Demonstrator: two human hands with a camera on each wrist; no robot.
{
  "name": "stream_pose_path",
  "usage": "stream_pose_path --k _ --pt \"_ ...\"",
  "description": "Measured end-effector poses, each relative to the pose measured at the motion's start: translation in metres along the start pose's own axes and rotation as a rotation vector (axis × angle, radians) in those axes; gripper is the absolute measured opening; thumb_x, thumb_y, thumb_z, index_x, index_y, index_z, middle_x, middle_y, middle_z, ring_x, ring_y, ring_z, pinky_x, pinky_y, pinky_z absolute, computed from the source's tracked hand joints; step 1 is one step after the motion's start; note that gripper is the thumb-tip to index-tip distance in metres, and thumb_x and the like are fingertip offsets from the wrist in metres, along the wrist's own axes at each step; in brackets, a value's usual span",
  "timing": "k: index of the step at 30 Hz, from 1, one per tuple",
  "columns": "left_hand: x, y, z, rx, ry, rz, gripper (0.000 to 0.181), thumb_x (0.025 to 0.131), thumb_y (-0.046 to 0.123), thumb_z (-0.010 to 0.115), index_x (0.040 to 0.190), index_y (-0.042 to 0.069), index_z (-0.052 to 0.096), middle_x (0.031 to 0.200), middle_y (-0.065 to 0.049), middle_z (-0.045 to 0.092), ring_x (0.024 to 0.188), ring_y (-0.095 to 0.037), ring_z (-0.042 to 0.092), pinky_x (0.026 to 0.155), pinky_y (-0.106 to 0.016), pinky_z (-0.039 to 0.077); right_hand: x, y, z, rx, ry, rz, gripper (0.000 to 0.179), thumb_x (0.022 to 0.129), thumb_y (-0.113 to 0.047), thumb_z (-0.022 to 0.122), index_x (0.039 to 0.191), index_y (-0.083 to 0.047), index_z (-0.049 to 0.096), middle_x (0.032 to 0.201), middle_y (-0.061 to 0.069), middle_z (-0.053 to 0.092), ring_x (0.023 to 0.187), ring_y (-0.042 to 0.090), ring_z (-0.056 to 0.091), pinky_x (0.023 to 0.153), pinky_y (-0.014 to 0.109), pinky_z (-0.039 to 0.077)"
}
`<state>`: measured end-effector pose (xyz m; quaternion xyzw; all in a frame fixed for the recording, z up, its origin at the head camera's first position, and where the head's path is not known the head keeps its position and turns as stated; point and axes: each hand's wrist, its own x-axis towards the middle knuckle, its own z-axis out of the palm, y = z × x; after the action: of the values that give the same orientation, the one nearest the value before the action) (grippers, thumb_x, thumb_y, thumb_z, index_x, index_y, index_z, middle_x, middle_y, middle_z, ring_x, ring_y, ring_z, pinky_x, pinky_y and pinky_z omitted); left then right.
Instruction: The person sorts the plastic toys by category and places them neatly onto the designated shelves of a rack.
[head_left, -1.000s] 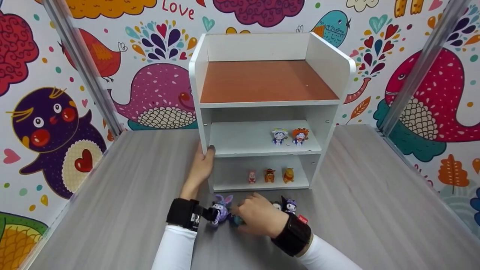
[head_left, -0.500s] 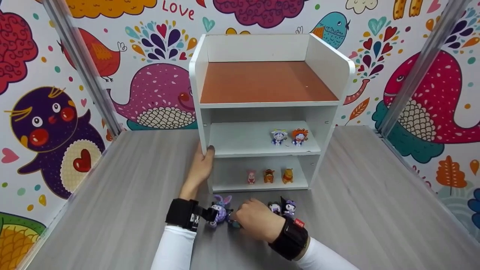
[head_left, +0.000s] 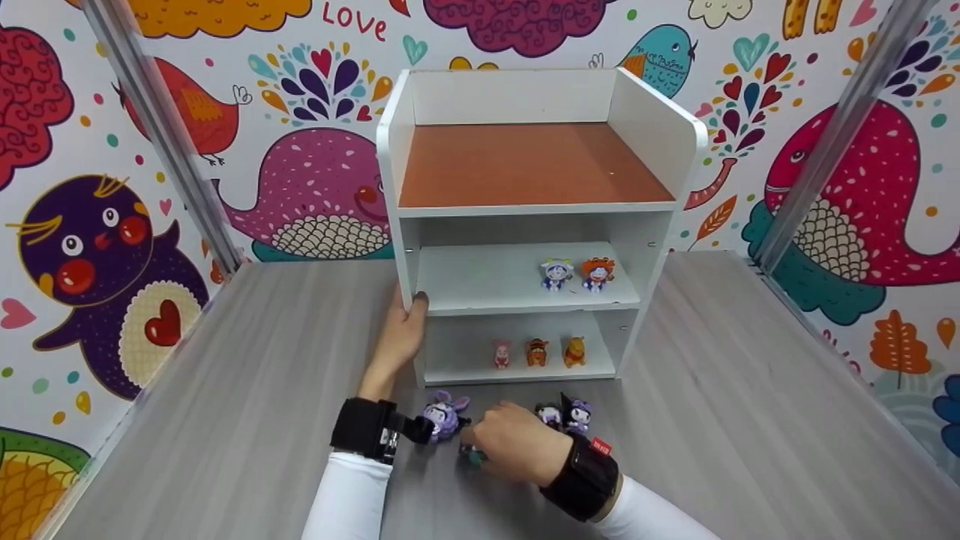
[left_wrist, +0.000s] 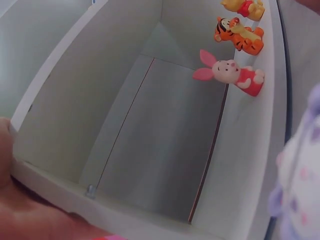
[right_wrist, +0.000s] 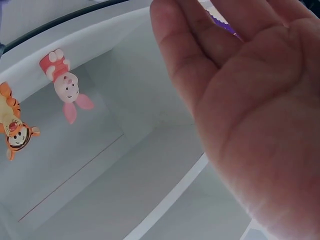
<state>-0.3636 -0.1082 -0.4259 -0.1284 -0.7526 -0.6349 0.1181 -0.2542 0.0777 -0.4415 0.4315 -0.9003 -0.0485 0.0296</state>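
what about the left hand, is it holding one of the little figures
No, the left hand grips the side panel of the white shelf unit, its thumb at the front edge.

The white shelf [head_left: 532, 165] is carried by the grey floor [head_left: 720, 420], at the centre of the frame. On its middle board [head_left: 480, 277], a white figure [head_left: 556, 275] and an orange one [head_left: 598, 275] are placed toward the right. On the bottom board [head_left: 461, 367], a pink figure [head_left: 502, 354], a striped one [head_left: 536, 352] and a yellow one [head_left: 574, 352] are lined up. At lower centre, a purple figure [head_left: 444, 416] and two dark ones [head_left: 577, 415] are set on the floor.
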Motion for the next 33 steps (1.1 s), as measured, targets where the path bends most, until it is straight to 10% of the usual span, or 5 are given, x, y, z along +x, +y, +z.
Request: stream_pose_path --k 33 --pt "0.000 -0.001 0.001 -0.017 0.009 -0.014 0.062 0.104 0.013 0.036 0.160 0.002 0.013 0.165 -0.026 0.018 0.154 -0.040 0.015 0.125 -0.059 0.012 -0.010 0.031 -0.025 0.421 0.145 -0.031 0.030 0.071 -0.004 0.078 0.100 -0.012 0.077 0.091 0.001 0.060 0.070 0.002 0.046 0.059 0.013 0.038"
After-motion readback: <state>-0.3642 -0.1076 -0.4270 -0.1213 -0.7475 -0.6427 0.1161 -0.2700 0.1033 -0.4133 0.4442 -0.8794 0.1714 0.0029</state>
